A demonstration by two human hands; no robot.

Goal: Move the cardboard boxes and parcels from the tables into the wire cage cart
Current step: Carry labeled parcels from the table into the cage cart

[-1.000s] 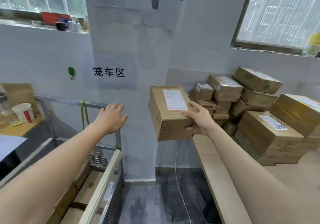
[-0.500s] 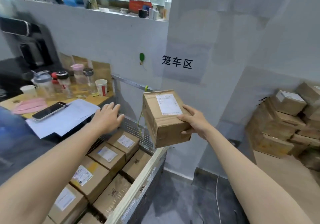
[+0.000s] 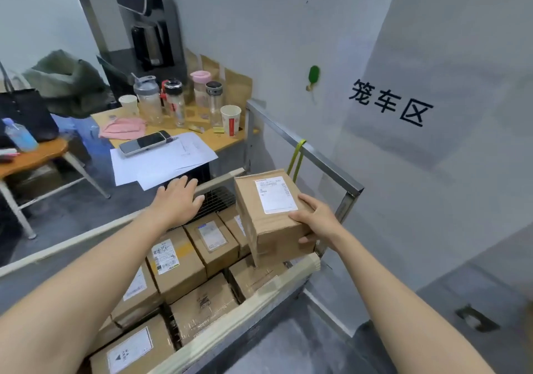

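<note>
The right hand (image 3: 317, 225) gripped the cardboard box (image 3: 271, 217) above the far-right corner of the wire cage cart (image 3: 320, 157), with the left hand (image 3: 178, 200) spread empty to its left.

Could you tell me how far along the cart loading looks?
Done: several boxes sit packed in the wire cage cart. In hand: the right hand holds one more cardboard box above them; the left hand is open near the far rail. Left: setting it down; the parcel tables are out of view.
</note>
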